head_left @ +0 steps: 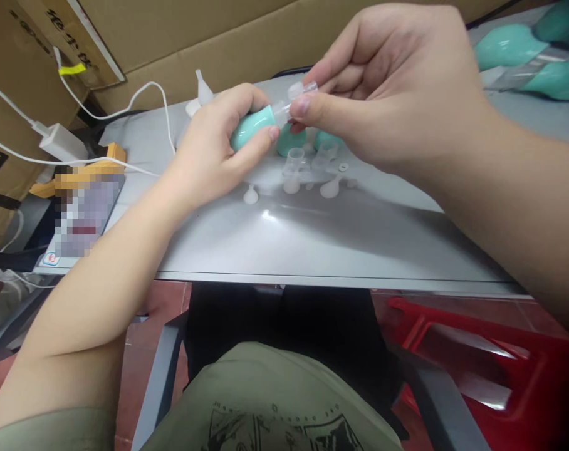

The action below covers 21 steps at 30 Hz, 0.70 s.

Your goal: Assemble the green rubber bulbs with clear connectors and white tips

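Left hand holds teal bulb; right hand pinches clear tube.

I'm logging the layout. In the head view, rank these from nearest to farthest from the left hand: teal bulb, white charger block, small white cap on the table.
1. teal bulb: gripped in the left hand.
2. small white cap: on the table just below that hand.
3. white charger block: far left, beside the cardboard boxes.

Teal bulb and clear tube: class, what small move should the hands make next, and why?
Probably push the clear tube further into the teal bulb. The left hand grips the bulb, the right hand pinches the tube at its mouth, and they look only partly joined.
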Motion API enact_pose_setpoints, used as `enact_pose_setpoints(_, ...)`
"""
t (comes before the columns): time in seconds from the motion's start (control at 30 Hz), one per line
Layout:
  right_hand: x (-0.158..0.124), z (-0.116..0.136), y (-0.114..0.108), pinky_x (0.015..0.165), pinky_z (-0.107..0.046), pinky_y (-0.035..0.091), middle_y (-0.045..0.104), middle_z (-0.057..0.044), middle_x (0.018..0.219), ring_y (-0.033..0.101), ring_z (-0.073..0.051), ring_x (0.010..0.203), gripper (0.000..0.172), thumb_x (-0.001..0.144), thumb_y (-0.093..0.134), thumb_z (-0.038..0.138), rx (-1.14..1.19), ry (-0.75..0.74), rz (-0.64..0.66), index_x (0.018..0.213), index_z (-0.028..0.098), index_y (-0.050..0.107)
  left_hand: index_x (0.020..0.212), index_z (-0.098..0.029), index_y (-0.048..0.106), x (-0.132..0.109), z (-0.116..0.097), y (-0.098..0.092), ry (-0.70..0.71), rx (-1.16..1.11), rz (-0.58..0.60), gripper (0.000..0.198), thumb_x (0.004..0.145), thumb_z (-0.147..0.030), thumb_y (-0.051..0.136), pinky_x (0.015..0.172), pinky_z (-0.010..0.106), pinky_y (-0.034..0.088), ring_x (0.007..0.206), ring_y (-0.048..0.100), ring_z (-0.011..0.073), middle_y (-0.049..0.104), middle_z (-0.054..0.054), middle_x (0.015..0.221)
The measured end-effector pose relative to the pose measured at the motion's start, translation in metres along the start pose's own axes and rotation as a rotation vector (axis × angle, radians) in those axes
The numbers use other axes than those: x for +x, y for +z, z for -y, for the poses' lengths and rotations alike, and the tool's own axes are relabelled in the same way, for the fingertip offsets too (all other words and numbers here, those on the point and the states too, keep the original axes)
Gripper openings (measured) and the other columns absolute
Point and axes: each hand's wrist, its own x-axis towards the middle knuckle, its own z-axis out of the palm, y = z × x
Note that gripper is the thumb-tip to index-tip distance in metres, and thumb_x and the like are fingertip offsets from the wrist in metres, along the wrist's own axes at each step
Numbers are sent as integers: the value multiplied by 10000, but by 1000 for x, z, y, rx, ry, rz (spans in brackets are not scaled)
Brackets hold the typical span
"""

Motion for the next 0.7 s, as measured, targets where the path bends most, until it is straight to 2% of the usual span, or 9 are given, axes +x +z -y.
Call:
enact_pose_setpoints(0.07,-1,0,0,621,-149,592,795,27,811,810,-102,782,486,707,1200,321,-7,-3,-2,826,186,749,938,-339,735,0,-1,0,-3,2,0,156,975,-237,847,783,447,641,1031,807,332,838,54,1037)
enact_pose_setpoints(0.17,-2,0,0,643,-172,608,802,-3,849,819,-120,809,499,699,1203,294,-15,-9,7,806,194,726,923,-332,721,0,-2,0,-1,-9,-3,170,986,-223,835,808,449,638,1055,809,332,839,57,1046)
enact_pose_setpoints(0.33,-4,1,4,626,-167,585,787,-3,825,817,-118,795,495,701,1184,206,5,19,-32,769,182,695,925,-324,717,-1,-3,2,81,-56,-40,163,979,-189,792,972,497,651,1036,808,316,857,43,1060)
enact_pose_setpoints(0.43,-4,2,6,621,-147,586,786,13,794,813,-100,762,448,723,1142,91,25,32,-30,765,161,702,939,-323,729,-1,-3,2,74,-19,-25,158,962,-176,781,1020,490,660,1045,797,303,864,38,1077)
enact_pose_setpoints(0.53,-2,2,6,603,-137,585,788,19,764,810,-93,731,404,772,1040,-74,9,54,-18,757,154,706,957,-324,745,-1,-1,0,84,7,5,159,951,-168,778,1053,509,663,1089,804,329,871,44,1102)
enact_pose_setpoints(0.63,-1,2,3,577,-116,569,763,44,708,787,-69,685,431,783,931,-204,-8,65,3,739,156,699,980,-324,751,-1,1,-3,124,18,27,188,937,-145,787,1057,509,663,1111,812,340,866,44,1116)
enact_pose_setpoints(0.7,0,3,1,582,-101,577,773,61,717,778,-50,675,438,797,898,-226,-8,67,32,741,162,704,1004,-310,758,-2,2,-5,161,32,43,183,945,-138,783,1059,491,660,1111,811,329,860,54,1121)
